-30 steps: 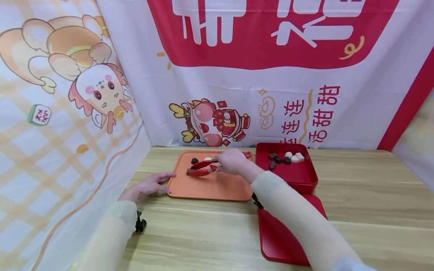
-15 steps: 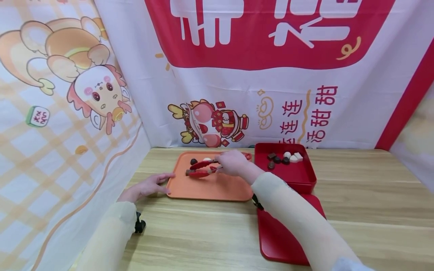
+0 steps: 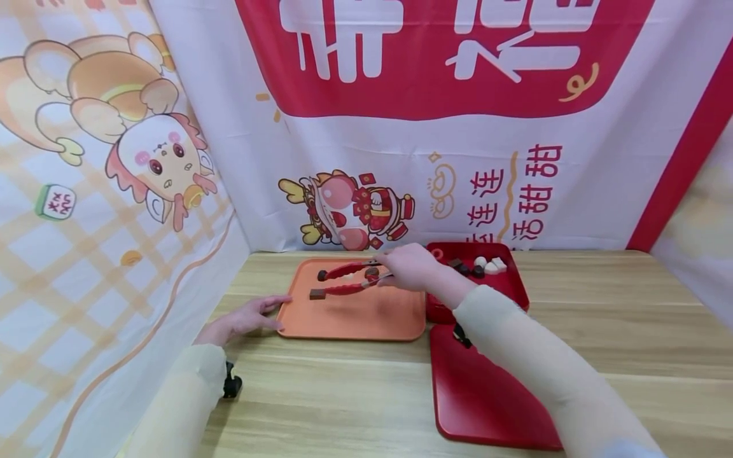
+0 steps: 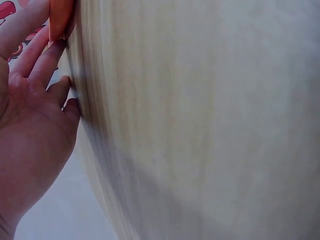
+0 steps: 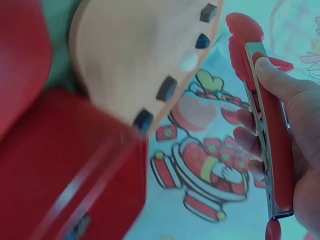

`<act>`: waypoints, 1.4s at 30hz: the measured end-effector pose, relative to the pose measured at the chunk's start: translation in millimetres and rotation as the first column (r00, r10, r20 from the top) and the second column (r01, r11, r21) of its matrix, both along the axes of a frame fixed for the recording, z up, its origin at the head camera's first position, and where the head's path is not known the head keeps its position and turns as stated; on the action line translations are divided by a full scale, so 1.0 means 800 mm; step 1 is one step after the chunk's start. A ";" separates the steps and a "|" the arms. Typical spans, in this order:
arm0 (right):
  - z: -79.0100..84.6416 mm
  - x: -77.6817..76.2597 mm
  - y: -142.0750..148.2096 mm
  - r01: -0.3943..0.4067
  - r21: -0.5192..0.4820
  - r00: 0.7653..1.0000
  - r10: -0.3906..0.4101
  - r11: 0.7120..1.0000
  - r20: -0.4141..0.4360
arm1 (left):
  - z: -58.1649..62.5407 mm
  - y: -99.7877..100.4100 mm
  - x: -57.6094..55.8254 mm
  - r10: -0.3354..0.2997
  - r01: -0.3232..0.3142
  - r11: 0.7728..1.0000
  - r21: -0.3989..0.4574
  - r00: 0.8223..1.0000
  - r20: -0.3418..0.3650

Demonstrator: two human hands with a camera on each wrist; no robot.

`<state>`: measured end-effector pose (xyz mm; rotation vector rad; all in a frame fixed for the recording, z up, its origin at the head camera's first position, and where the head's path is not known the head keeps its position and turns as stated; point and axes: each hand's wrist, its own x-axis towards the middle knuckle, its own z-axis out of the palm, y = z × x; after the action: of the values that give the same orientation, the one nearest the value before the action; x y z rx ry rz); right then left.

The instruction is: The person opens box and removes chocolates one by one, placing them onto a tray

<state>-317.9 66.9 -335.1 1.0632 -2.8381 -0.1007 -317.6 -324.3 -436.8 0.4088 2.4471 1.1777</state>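
Observation:
My left hand [image 3: 249,316] rests at the left edge of an orange tray [image 3: 355,321]. Its thumb lies by the front left corner, and in the left wrist view its fairly straight fingers touch the tray's side. Red-and-metal tongs [image 5: 276,150] are gripped in my right hand [image 3: 413,264], their arms spread over the tray with nothing between the tips. On the tray, a brown square chocolate [image 3: 317,294] lies by the front tip and a dark chocolate [image 3: 322,275] by the rear one. The right wrist view shows a white chocolate [image 5: 189,61] and two more dark pieces along the back edge.
Touching the tray's right side stands a red box [image 3: 521,286] with several dark and white chocolates [image 3: 491,267] inside. A red lid [image 3: 487,394] lies flat in front of it. Printed cloth hangs behind and to the left of the wooden table.
The tongs have let go of the brown square chocolate, which stays on the tray. Their arms have spread, and my right hand has moved up and right. The left hand stays at the tray.

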 end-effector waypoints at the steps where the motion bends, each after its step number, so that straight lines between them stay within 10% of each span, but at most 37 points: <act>1: 0.004 0.001 0.006 -0.015 -0.003 1.000 0.015 1.000 -0.017 | -0.001 -0.001 0.000 -0.002 0.002 1.000 0.001 1.000 -0.001; 9: 0.037 0.009 0.060 -0.076 -0.032 0.994 0.073 0.997 -0.081 | 0.000 -0.001 0.002 0.009 -0.009 1.000 0.009 1.000 0.019; 22: 0.087 0.018 0.180 0.160 -0.053 0.987 -0.161 0.986 -0.017 | -0.002 -0.005 -0.006 -0.046 0.046 0.999 0.030 0.999 -0.004; 42: 0.027 0.031 0.269 0.273 -0.076 0.952 -0.258 0.959 0.164 | -0.001 -0.002 0.000 -0.006 0.006 1.000 0.020 1.000 0.008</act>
<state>-292.9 282.0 -313.4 0.6919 -3.0730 0.1022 -317.3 -325.7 -437.8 0.4160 2.4268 1.2002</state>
